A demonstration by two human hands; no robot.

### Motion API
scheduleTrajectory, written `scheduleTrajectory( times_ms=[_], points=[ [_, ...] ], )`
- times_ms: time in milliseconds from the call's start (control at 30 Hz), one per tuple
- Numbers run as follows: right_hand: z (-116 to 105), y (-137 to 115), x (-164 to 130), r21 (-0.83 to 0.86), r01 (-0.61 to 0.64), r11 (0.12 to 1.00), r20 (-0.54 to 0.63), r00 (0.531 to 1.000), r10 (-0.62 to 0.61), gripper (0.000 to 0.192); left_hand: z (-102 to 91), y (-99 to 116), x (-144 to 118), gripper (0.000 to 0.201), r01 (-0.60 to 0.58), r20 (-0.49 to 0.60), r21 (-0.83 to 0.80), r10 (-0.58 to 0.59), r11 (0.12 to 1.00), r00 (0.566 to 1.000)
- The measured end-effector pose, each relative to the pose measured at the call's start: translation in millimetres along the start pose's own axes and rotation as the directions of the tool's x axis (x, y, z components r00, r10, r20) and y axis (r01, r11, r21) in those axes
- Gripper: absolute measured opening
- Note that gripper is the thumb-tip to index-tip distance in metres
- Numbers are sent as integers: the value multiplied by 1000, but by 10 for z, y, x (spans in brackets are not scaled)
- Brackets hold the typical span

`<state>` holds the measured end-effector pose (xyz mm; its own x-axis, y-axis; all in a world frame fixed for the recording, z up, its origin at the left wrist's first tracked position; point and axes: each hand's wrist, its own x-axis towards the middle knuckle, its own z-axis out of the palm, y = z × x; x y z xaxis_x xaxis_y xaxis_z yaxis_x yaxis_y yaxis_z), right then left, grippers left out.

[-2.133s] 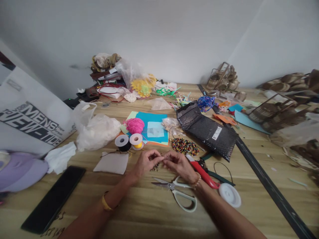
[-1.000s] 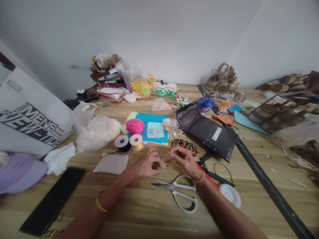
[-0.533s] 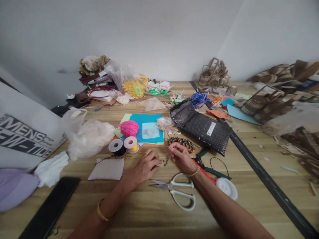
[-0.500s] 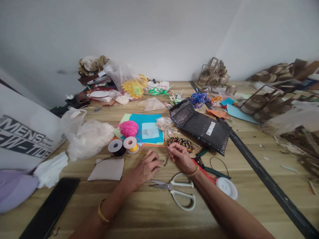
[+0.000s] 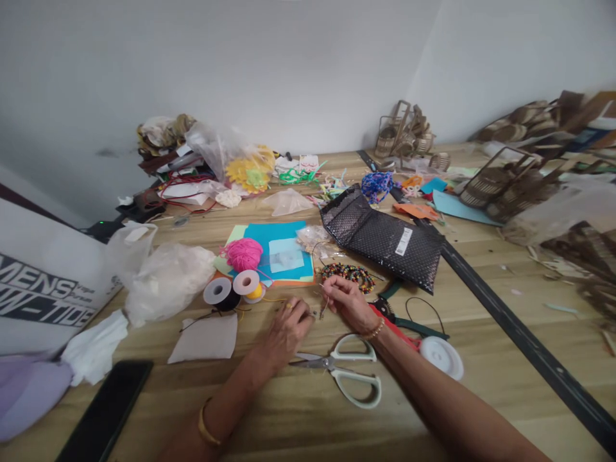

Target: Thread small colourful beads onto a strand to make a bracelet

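Lowered since two seconds ago: left hand [image 5: 289,324], fingers pressed onto loose beads [image 5: 312,314] just above the scissors [image 5: 347,370]. Right hand [image 5: 345,303], beside, pinching thin cord [image 5: 323,307]. Judged mid-stringing; next calls for picking one bead, meeting cord's tip.

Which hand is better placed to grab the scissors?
Right, probably. The right hand sits just above the scissors' white handles, though it pinches a thin strand. The left hand lies nearer the blades, on the table.
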<state>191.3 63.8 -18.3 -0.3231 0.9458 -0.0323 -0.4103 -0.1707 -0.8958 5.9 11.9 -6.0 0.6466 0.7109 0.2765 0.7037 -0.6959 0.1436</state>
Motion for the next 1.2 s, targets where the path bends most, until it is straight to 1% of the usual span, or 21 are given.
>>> scheduleTrajectory(
  times_ms=[100,167,233,300,400,500,600,667,800,900,1000,1200],
  points=[
    [-14,3,4,-3,-12,1000,-2,1000,12,30,7,-50,-3,18,31,-40,-18,-32,999,999],
    [-21,2,6,-11,-22,1000,-1,1000,22,31,24,-77,-7,18,72,-67,-37,-75,997,995],
    [-23,2,7,-25,-27,999,-1,1000,27,31,36,-88,-8,16,120,-70,-54,-123,991,990],
    [-22,6,7,-37,-26,999,0,1000,26,32,34,-74,-6,14,140,-53,-76,-144,987,988],
    [-20,14,7,-35,-16,999,14,1000,17,32,-2,-22,8,24,86,-15,-101,-88,991,996],
    [-20,22,6,-34,-12,999,25,1000,13,31,-52,20,24,34,8,45,-63,-5,998,999],
    [-21,25,3,-46,-19,999,32,999,21,31,-85,13,23,33,-22,101,-29,25,999,995],
    [-22,25,2,-54,-25,998,34,999,27,31,-87,-18,9,28,-14,106,-26,17,1000,994],
    [-21,20,2,-75,-28,997,37,999,31,32,-43,-102,-28,19,4,38,-61,-2,998,999],
    [-20,16,3,-85,-21,996,45,999,24,32,10,-160,-41,20,12,-54,-126,-19,992,998],
    [-22,13,6,-96,-14,995,44,999,19,33,40,-205,-42,18,29,-139,-198,-57,980,989],
    [-19,7,11,-133,-5,991,61,998,14,33,15,-254,-45,20,133,-157,-323,-192,937,969]
  ],
)
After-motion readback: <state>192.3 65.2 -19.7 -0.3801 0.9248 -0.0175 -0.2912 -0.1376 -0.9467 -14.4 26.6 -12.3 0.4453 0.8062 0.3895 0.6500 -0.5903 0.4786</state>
